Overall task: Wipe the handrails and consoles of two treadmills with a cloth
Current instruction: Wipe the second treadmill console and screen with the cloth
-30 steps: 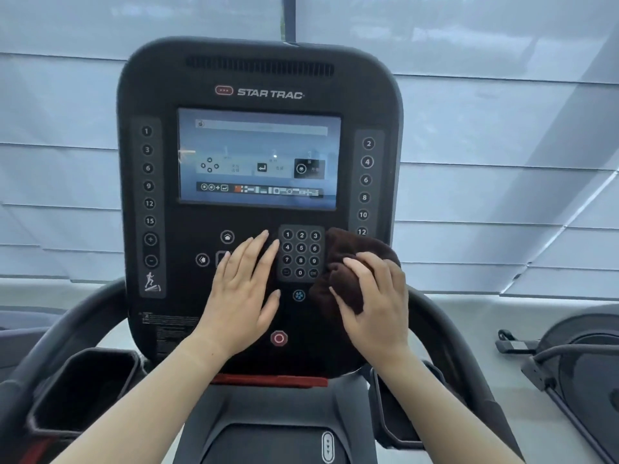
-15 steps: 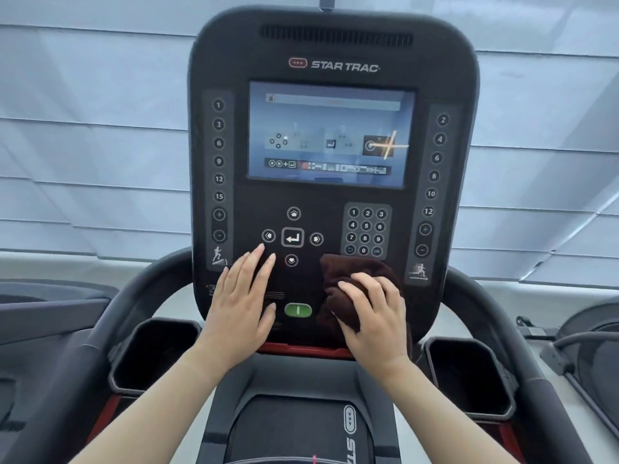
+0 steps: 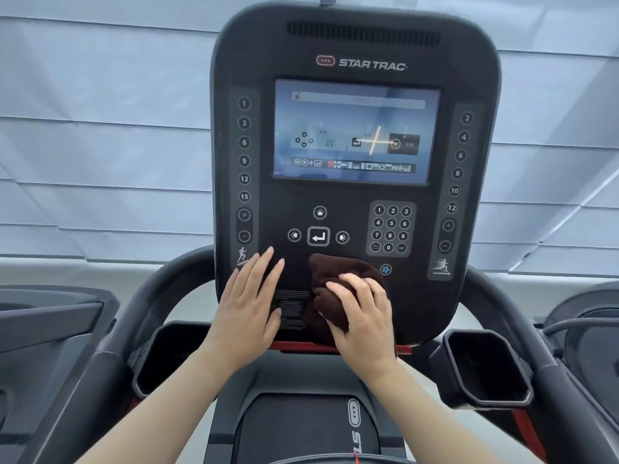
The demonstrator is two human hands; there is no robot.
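A black treadmill console [image 3: 355, 45] with a lit screen [image 3: 355, 132] and button panels fills the centre of the head view. My right hand [image 3: 363, 318] presses a bunched dark brown cloth [image 3: 338, 274] against the console's lower face, below the arrow keys and left of the number pad [image 3: 391, 229]. My left hand [image 3: 249, 303] lies flat with fingers spread on the lower left of the console, holding nothing. Dark curved handrails run down on the left [image 3: 134, 313] and on the right [image 3: 522, 329].
Black cup holders sit at the left [image 3: 167, 356] and right [image 3: 485, 366] under the console. A second machine's frame [image 3: 50, 316] stands at the left and another machine [image 3: 589, 329] at the right edge. Pale window blinds [image 3: 100, 128] hang behind.
My right hand has slid the cloth leftwards and down across the lower console, from beside the number pad to under the arrow keys. The view has shifted left, so the console sits further right.
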